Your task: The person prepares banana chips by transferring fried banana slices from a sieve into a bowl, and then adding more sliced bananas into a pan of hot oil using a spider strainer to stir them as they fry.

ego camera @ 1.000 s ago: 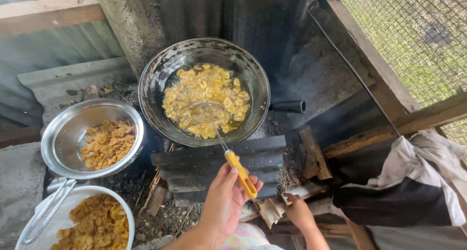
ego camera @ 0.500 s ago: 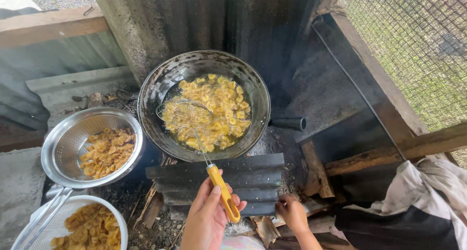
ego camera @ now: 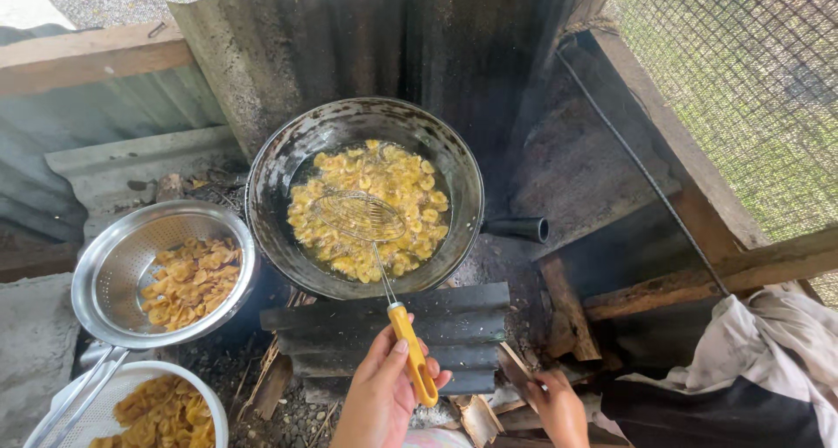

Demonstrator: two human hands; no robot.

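One wire skimmer (ego camera: 360, 216), yellow-handled, is gripped at the handle by the left hand (ego camera: 381, 394); its basket lies ahead in the wok (ego camera: 278, 164). Right hand (ego camera: 559, 407) low, apparently closed on firewood (ego camera: 524, 380).

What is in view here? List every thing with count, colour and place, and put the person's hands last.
wok: one, blackened, centre, on the fire.
frying slices: many, yellow, in the wok's oil.
wire skimmer: one, metal basket with yellow handle, basket over the slices.
metal colander: one, silver, left of the wok, holding fried golden slices.
white basket: one, bottom left, holding more fried slices.
corrugated sheets: grey and sooty, behind the wok.
dark corrugated piece: one, in front of the wok.
firewood: brown, right of the fire.
cloth: white and dark, bottom right.
wire mesh: top right.
left hand: fingers around the skimmer's handle.
right hand: low, beside the firewood.
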